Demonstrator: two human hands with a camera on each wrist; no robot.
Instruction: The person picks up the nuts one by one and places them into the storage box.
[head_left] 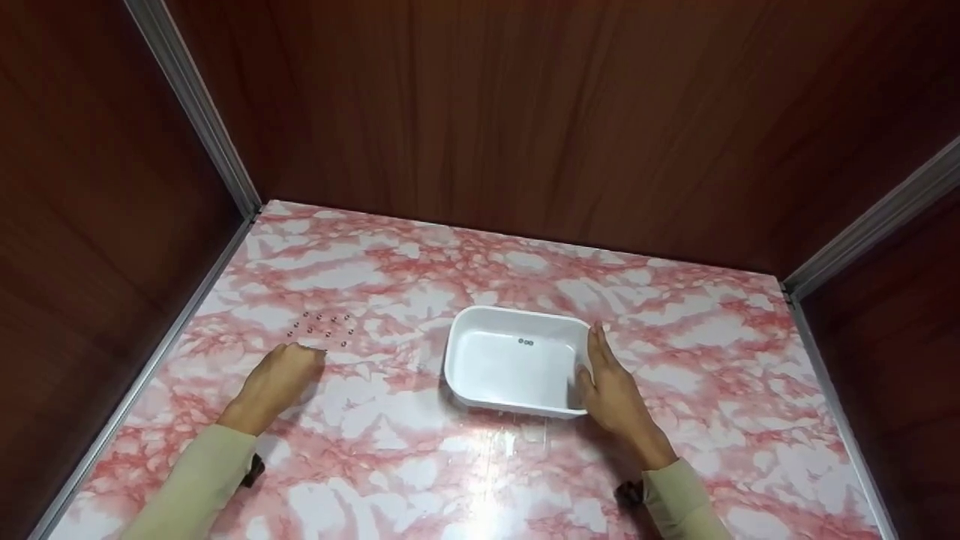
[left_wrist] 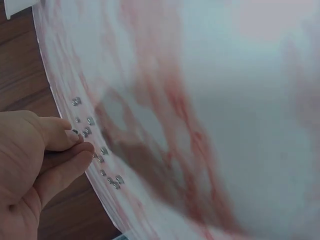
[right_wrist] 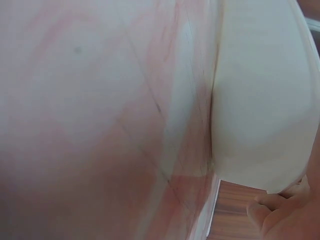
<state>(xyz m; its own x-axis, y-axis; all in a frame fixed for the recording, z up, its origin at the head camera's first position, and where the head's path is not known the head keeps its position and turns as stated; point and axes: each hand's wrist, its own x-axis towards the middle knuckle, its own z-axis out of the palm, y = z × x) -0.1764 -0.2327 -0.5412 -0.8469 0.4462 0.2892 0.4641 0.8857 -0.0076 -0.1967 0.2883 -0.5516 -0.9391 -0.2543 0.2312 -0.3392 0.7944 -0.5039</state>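
Observation:
Small metal nuts (head_left: 328,334) lie in a loose group on the left side of the marbled table, several in number. Just in front of them is my left hand (head_left: 281,379), its thumb and fingertips pinching one small nut (left_wrist: 75,131); the fingers partly hide it. A white rectangular tub (head_left: 510,371) stands upright near the middle, with three small nuts (head_left: 526,342) on its floor towards the back. My right hand (head_left: 616,394) holds the tub's right wall, thumb over the rim and fingers along the outside. In the right wrist view the tub's side (right_wrist: 265,100) hides part of that hand.
The table (head_left: 390,465) has a red and white marbled top with a bright reflection near the front. Dark wood panels (head_left: 487,120) enclose it at the back and both sides, with metal strips (head_left: 199,112) at the corners.

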